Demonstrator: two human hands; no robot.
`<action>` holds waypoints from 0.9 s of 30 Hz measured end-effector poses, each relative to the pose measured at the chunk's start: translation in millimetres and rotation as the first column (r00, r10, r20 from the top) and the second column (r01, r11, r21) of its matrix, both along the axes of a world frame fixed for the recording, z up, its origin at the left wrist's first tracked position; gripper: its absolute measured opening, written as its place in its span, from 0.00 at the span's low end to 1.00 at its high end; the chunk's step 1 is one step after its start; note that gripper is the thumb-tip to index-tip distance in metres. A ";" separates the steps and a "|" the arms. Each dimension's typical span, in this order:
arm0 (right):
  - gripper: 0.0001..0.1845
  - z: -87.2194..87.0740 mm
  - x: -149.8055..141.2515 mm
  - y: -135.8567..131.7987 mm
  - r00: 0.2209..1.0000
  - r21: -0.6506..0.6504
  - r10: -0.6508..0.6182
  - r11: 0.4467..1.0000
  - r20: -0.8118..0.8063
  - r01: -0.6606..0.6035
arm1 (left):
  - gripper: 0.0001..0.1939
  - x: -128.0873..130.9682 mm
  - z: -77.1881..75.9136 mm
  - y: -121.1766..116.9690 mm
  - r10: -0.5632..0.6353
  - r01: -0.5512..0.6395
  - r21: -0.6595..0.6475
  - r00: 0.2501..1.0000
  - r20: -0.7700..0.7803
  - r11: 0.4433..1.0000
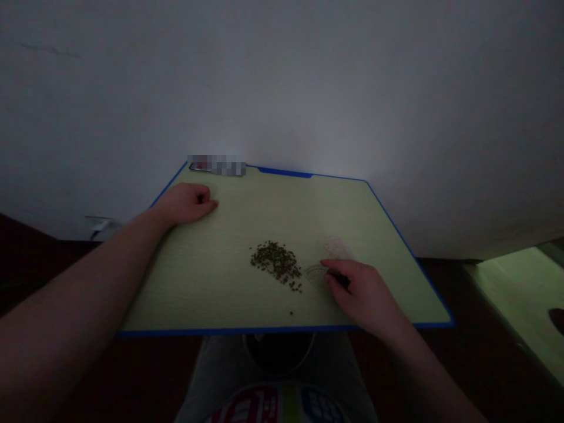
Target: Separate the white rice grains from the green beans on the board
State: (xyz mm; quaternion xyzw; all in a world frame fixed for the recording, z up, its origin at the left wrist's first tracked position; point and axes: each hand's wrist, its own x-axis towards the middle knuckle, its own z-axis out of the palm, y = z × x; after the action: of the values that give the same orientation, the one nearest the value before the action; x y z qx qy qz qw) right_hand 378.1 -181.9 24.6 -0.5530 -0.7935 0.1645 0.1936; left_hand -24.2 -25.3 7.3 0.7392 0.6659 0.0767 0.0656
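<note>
My right hand (363, 294) pinches a clear plastic protractor (315, 273) between thumb and fingers, low over the right half of the folding table (211, 282). The protractor's curved, marked edge faces a spread pile of small dark greenish beans (275, 259) just to its left. Beyond my right fingers lies a patch of small pale grains (335, 247), partly hidden by the hand. My left hand (187, 202) rests curled on the table's left side, apart from both piles, with no object visible in it. A single bean (291, 313) lies near the front edge.
A flat object with a blurred face (218, 166) lies at the table's far left corner. Below the front edge, between my legs, is a round dark container (279, 352). A pale wall (282, 88) stands right behind the table.
</note>
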 end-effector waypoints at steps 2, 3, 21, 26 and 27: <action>0.20 0.7 1.0 -3.2 1.000 -0.014 0.004 1.000 -0.012 -0.004 | 0.20 0.3 0.2 -0.2 0.005 -0.005 -0.001 1.000 0.002 1.000; 0.20 1.4 1.1 -4.8 1.000 -0.019 0.011 1.000 -0.013 -0.011 | 0.20 0.4 0.3 -0.3 0.006 -0.006 -0.003 1.000 0.003 1.000; 0.19 -0.4 -20.4 8.3 0.984 -0.083 0.178 0.981 0.007 -0.176 | 0.21 1.2 1.3 -0.6 0.001 -0.001 0.000 1.000 -0.017 1.000; 0.20 2.9 -29.5 9.6 0.970 -0.106 0.244 0.964 0.011 -0.242 | 0.21 0.2 1.0 -0.8 -0.006 0.006 0.008 1.000 -0.015 1.000; 0.20 3.6 -31.0 9.1 0.967 -0.113 0.255 0.961 0.007 -0.253 | 0.21 0.3 1.2 -1.1 -0.007 0.007 0.008 1.000 -0.013 1.000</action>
State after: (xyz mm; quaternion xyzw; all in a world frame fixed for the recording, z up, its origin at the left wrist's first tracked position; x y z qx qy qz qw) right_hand 347.1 -172.8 28.2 -0.4583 -0.8495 0.2262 0.1313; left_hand -23.9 -26.3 8.5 0.7422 0.6635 0.0744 0.0586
